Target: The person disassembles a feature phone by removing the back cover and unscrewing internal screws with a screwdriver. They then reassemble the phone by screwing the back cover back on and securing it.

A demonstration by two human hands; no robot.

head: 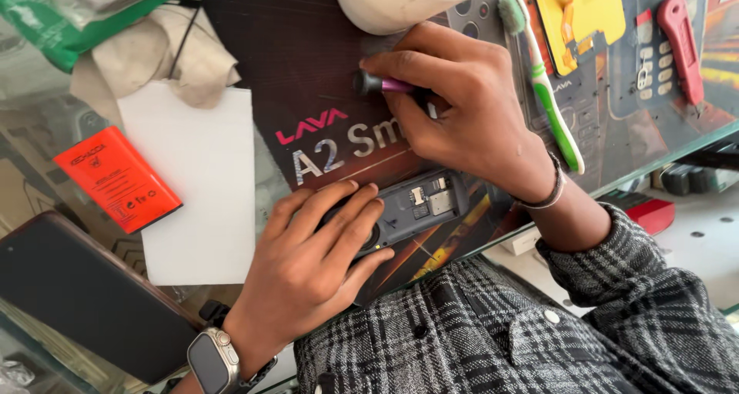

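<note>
My left hand (315, 248), with a smartwatch on its wrist, presses down on a small grey phone (422, 204) and covers the phone's left half. The phone lies on a dark printed mat (285, 55) with its back cover off, so the card slots and metal contacts show. My right hand (462, 109), with a bracelet on its wrist, is above the phone. It grips a small screwdriver (381, 83) with a purple and black handle. The screwdriver's tip is hidden under the fingers.
A red flat battery (117, 178) and a white sheet (196, 186) lie to the left, with a black smartphone (85, 298) below them. A green and white toothbrush (548, 93), yellow part (581, 9) and red tool (681, 43) lie at right. A white round object (400, 1) sits at top.
</note>
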